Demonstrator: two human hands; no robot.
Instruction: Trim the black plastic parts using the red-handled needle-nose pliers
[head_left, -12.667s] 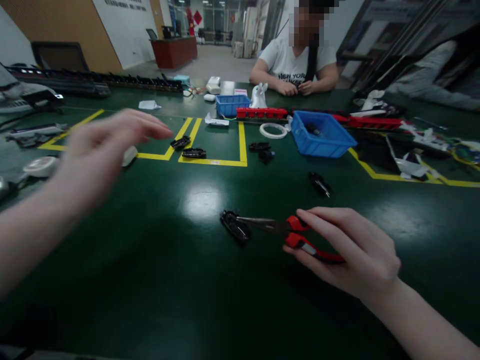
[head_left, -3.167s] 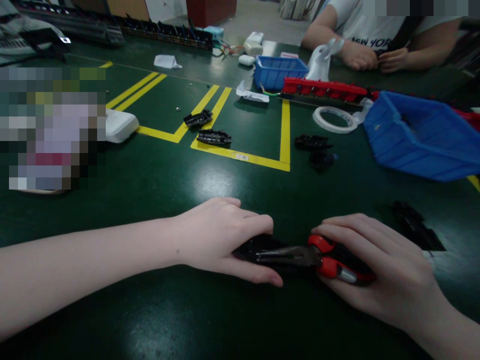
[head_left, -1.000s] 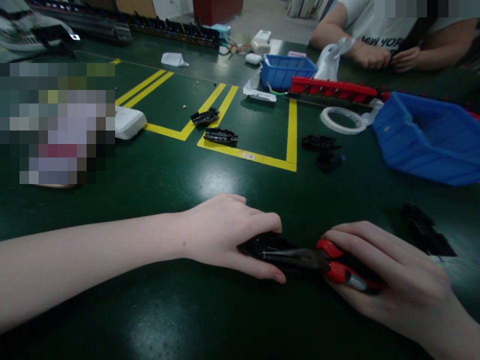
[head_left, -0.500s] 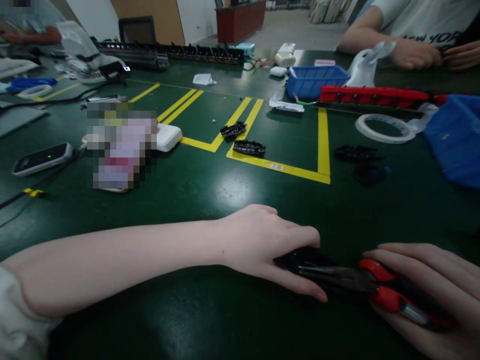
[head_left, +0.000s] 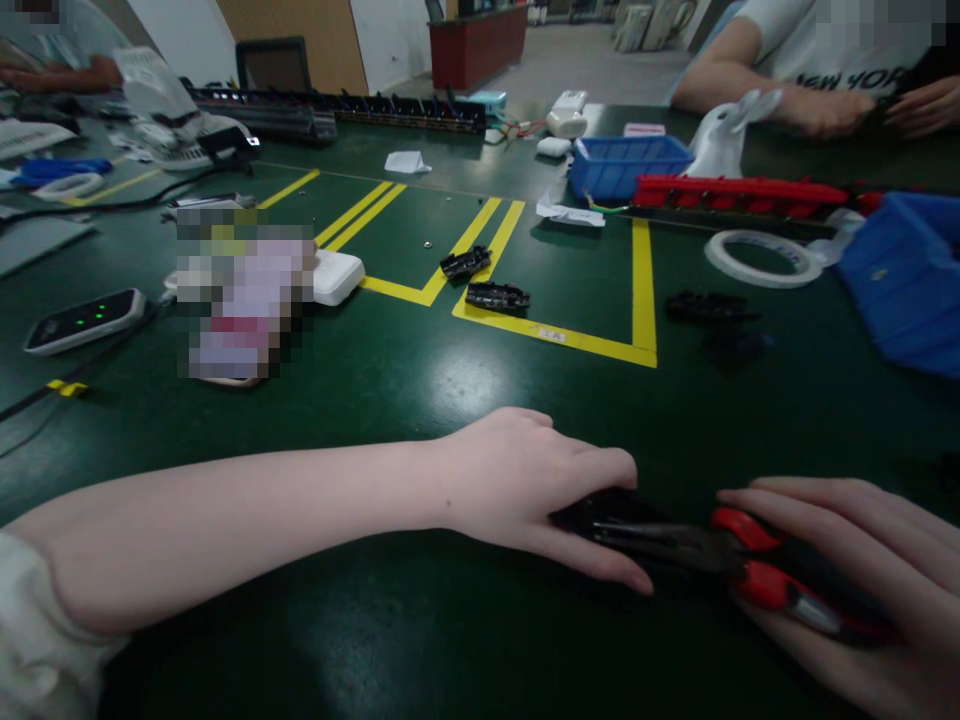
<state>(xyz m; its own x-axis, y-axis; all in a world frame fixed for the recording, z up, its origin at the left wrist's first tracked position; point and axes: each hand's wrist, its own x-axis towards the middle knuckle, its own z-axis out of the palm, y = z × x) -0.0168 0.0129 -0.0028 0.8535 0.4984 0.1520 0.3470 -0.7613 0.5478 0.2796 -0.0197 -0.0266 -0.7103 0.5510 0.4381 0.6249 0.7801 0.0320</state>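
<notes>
My right hand (head_left: 847,570) is closed round the red and black handles of a pair of long-nose pliers (head_left: 761,585), at the lower right. The jaws point left and lie against a black plastic part (head_left: 581,510). My left hand (head_left: 540,495) grips that part between thumb and fingers, low over the dark green table. Much of the part is hidden by my left hand and blends into the table. Two similar black plastic pieces (head_left: 497,297) lie ahead, on and beside the yellow tape; more dark pieces (head_left: 712,307) lie further right.
On the left are a phone (head_left: 251,310), a white box (head_left: 336,277) and a small device with green lights (head_left: 86,320). At the right stand a blue bin (head_left: 904,290), a tape roll (head_left: 763,258) and a red strip (head_left: 742,192). A co-worker's hands (head_left: 832,110) are across the table.
Both hands keep their hold; the pliers and right hand have shifted very slightly up and left in view. More green lights show on the small device.
</notes>
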